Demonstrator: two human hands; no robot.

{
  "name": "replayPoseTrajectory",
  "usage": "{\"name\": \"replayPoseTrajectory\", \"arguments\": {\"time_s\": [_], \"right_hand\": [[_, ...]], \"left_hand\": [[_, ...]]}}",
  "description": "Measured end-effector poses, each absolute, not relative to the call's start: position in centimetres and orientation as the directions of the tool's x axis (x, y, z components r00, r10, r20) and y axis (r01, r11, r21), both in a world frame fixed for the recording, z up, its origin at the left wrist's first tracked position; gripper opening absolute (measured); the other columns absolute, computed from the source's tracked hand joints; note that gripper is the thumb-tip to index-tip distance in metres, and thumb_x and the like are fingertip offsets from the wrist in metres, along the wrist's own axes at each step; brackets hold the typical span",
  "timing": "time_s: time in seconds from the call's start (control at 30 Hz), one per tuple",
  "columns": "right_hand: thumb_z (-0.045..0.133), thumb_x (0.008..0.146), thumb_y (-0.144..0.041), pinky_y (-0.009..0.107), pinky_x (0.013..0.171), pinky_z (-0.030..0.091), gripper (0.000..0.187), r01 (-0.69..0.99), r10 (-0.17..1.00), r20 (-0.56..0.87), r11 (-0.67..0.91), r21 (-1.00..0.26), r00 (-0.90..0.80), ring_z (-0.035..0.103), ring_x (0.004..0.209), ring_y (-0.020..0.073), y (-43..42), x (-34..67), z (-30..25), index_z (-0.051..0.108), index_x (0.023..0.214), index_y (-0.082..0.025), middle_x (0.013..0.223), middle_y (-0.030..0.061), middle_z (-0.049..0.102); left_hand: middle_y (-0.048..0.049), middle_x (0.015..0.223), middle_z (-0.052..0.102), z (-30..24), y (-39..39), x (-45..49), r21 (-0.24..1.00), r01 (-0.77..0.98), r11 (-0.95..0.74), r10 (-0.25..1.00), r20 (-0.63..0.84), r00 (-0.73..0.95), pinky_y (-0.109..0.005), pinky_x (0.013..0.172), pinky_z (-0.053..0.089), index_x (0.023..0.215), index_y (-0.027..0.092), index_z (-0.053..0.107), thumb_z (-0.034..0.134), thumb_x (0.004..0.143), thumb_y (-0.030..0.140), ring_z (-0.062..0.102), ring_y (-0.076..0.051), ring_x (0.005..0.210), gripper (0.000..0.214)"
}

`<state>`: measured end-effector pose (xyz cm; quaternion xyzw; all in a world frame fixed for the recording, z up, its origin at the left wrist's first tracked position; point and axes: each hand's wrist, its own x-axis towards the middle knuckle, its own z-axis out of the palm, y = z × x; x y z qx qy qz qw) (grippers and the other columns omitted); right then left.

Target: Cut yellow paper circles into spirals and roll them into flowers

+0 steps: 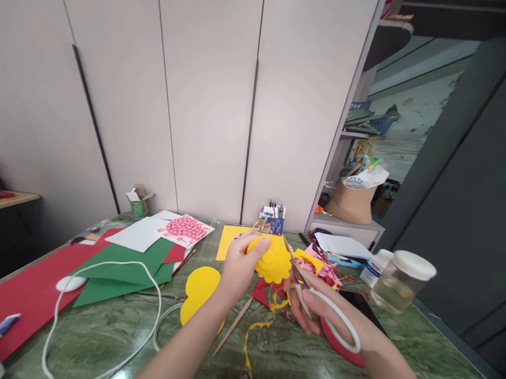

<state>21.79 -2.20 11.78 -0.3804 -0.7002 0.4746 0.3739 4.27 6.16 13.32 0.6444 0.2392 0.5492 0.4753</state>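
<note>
My left hand point(239, 263) pinches a yellow scalloped paper piece point(277, 261) between thumb and fingers, above the middle of the table. White-handled scissors point(335, 315) are in my right hand point(309, 300), their blades at the paper's right edge. A thin curling yellow paper strip point(252, 331) trails from below the piece down to the table. Left of my left forearm lie yellow paper circles point(201, 286), partly covered by that arm. A pale wooden stick point(234, 327) rests between my two arms. Red paper point(263, 292) shows beneath the yellow piece.
Green paper sheets point(124, 267) and a long red sheet point(40, 280) cover the left side, with a white cable point(161, 309) looped over them. A lidded jar point(403, 282) and a white bottle point(376, 268) stand at the right. Pink paper scraps point(323, 270) lie behind my right hand.
</note>
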Motion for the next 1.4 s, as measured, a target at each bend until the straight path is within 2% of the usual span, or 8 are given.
{"name": "replayPoseTrajectory", "arguments": {"time_s": [0.1, 0.33, 0.5, 0.7, 0.83, 1.07, 1.3, 1.4], "right_hand": [[0.037, 0.089, -0.060, 0.022, 0.046, 0.033, 0.044, 0.130, 0.862, 0.174, 0.264, -0.956, -0.476, 0.040, 0.048, 0.0091, -2.0, 21.7, 11.8, 0.043, 0.098, -0.018, 0.065, -0.0023, 0.051], [0.037, 0.091, -0.057, 0.021, 0.046, 0.033, 0.043, 0.128, 0.865, 0.167, 0.255, -0.958, -0.474, 0.041, 0.049, 0.0094, -1.8, 21.6, 11.8, 0.048, 0.094, -0.015, 0.062, -0.0024, 0.049], [0.038, 0.091, -0.054, 0.022, 0.045, 0.033, 0.041, 0.153, 0.896, 0.183, 0.264, -0.952, -0.404, 0.038, 0.044, 0.0082, -1.5, 21.7, 11.0, 0.050, 0.087, -0.015, 0.059, -0.0034, 0.049], [0.039, 0.093, -0.051, 0.022, 0.043, 0.033, 0.038, 0.120, 0.914, 0.201, 0.258, -0.959, -0.352, 0.039, 0.041, 0.0083, -1.1, 21.9, 10.4, 0.048, 0.077, -0.018, 0.052, -0.0057, 0.045], [0.040, 0.093, -0.049, 0.022, 0.042, 0.032, 0.037, 0.106, 0.916, 0.206, 0.257, -0.961, -0.344, 0.039, 0.041, 0.0080, -1.0, 21.7, 10.4, 0.048, 0.075, -0.018, 0.052, -0.0058, 0.044], [0.043, 0.091, -0.052, 0.023, 0.043, 0.033, 0.039, 0.074, 0.924, 0.216, 0.251, -0.965, -0.315, 0.035, 0.040, 0.0078, -1.1, 21.2, 10.3, 0.041, 0.069, -0.020, 0.051, -0.0079, 0.039], [0.045, 0.090, -0.053, 0.023, 0.042, 0.032, 0.037, 0.024, 0.928, 0.197, 0.215, -0.976, -0.317, 0.031, 0.039, 0.0071, -1.2, 21.1, 10.2, 0.041, 0.072, -0.021, 0.050, -0.0095, 0.036], [0.044, 0.090, -0.053, 0.022, 0.042, 0.033, 0.037, 0.054, 0.926, 0.203, 0.231, -0.971, -0.318, 0.032, 0.038, 0.0074, -1.4, 21.1, 10.6, 0.043, 0.074, -0.021, 0.050, -0.0093, 0.036]], "left_hand": [[-0.0022, 0.072, 0.055, 12.8, 6.0, 4.8, 0.874, -0.286, -0.393, 0.858, 0.461, 0.229, -0.023, 0.060, 0.038, 0.062, 0.014, 0.057, 0.056, 0.081, 0.037, 0.048, -0.014, 0.066, 0.030], [-0.0034, 0.075, 0.060, 12.7, 6.0, 4.9, 0.876, -0.394, -0.279, 0.878, 0.399, 0.265, -0.023, 0.062, 0.041, 0.065, 0.014, 0.060, 0.058, 0.080, 0.037, 0.051, -0.014, 0.070, 0.028], [-0.0048, 0.080, 0.061, 12.6, 5.9, 5.1, 0.882, -0.364, -0.299, 0.875, 0.406, 0.265, -0.024, 0.065, 0.041, 0.066, 0.013, 0.064, 0.059, 0.079, 0.036, 0.051, -0.015, 0.072, 0.028], [-0.0020, 0.069, 0.055, 12.6, 5.5, 5.6, 0.875, -0.297, -0.381, 0.858, 0.455, 0.238, -0.024, 0.069, 0.039, 0.061, 0.014, 0.063, 0.057, 0.081, 0.035, 0.046, -0.015, 0.072, 0.029], [-0.0012, 0.070, 0.054, 12.6, 5.4, 5.6, 0.871, -0.301, -0.387, 0.859, 0.459, 0.226, -0.024, 0.068, 0.038, 0.062, 0.014, 0.064, 0.057, 0.081, 0.036, 0.046, -0.015, 0.071, 0.029], [-0.0012, 0.070, 0.054, 12.7, 5.3, 5.5, 0.870, -0.297, -0.394, 0.856, 0.465, 0.227, -0.024, 0.068, 0.038, 0.063, 0.014, 0.064, 0.056, 0.081, 0.035, 0.046, -0.015, 0.072, 0.029], [-0.0021, 0.071, 0.054, 13.0, 5.1, 5.5, 0.864, -0.293, -0.409, 0.851, 0.477, 0.219, -0.025, 0.067, 0.038, 0.059, 0.014, 0.060, 0.056, 0.082, 0.034, 0.046, -0.015, 0.072, 0.030], [-0.0033, 0.073, 0.057, 13.1, 5.2, 5.4, 0.871, -0.298, -0.391, 0.855, 0.464, 0.232, -0.025, 0.067, 0.039, 0.060, 0.014, 0.061, 0.057, 0.080, 0.036, 0.048, -0.017, 0.073, 0.030]]}}
